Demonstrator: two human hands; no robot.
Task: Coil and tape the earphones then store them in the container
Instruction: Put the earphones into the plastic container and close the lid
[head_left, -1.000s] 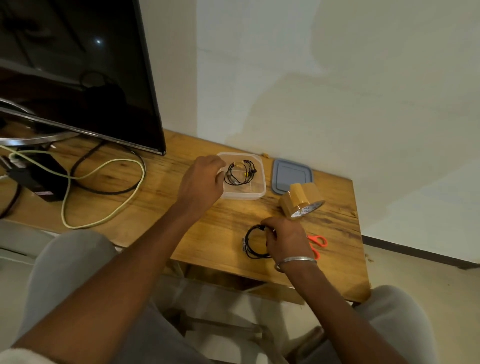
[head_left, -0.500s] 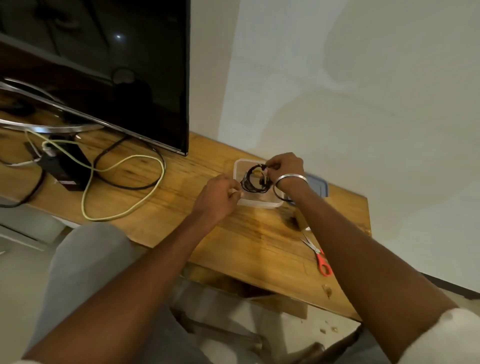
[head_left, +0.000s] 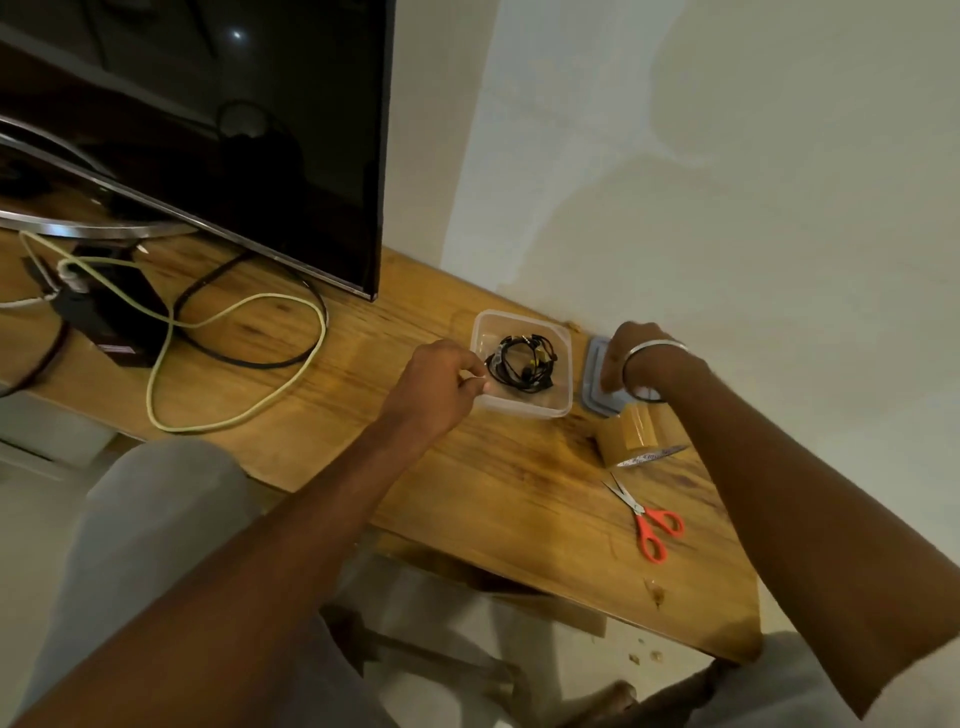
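Evidently the storing step is nearly finished: the coiled black earphones (head_left: 521, 362) lie in a loose bundle on the floor of the clear rectangular plastic container (head_left: 519, 411), which stands open close to the far edge of the wooden table (head_left: 493, 493), by the wall and toward the far right corner. Small pale flecks on the coils may be tape, though they are too small to be sure. The left hand (head_left: 439, 382) has its fingers curled, and thumb and forefinger pinch the container's left rim, which steadies it. The right hand (head_left: 631, 358) is bent down over the grey-blue plastic lid (head_left: 594, 379), which lies flat just beside the container's right wall, also at the far edge. The fingertips touch the lid, but I cannot tell whether they have closed round its edge or only press on it. On that showing, the job in hand is closing the container. The next move calls for a firm hold on the lid, lifting it clear of the table, carrying it left over the open rim, squaring its corners with the container's and pressing it down while the left hand keeps the container from sliding. The roll of brown packing tape (head_left: 628, 436) sits near the lid on its near side, and the orange-handled scissors (head_left: 638, 512) lie further toward the near right corner; neither hand touches them.
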